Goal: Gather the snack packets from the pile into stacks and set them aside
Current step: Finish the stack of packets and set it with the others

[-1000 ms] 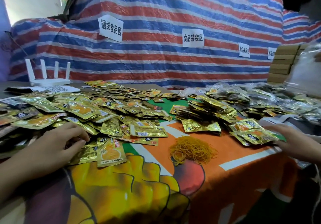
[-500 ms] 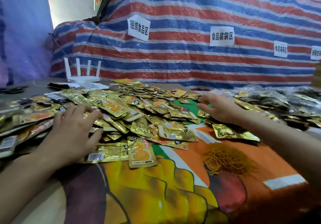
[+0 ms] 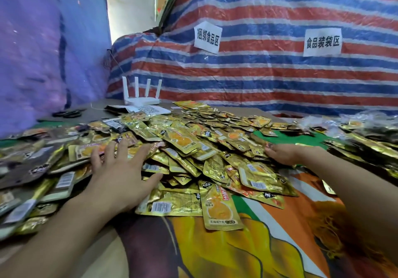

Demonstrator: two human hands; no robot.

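Head view: gold foil snack packets (image 3: pixel 189 146), flanked at nine and three o'clock by the flat, empty left hand (image 3: pixel 120 170) and right hand (image 3: pixel 284 154), could be squeezed off the bench (image 3: pixel 215 256).

Bright daylight (rear gap), blurred, warped edges

Makeshift packing workshop: zone signs (image 3: pixel 207 37), striped tarpaulin (image 3: pixel 258 79), heaped packets (image 3: pixel 183 142)
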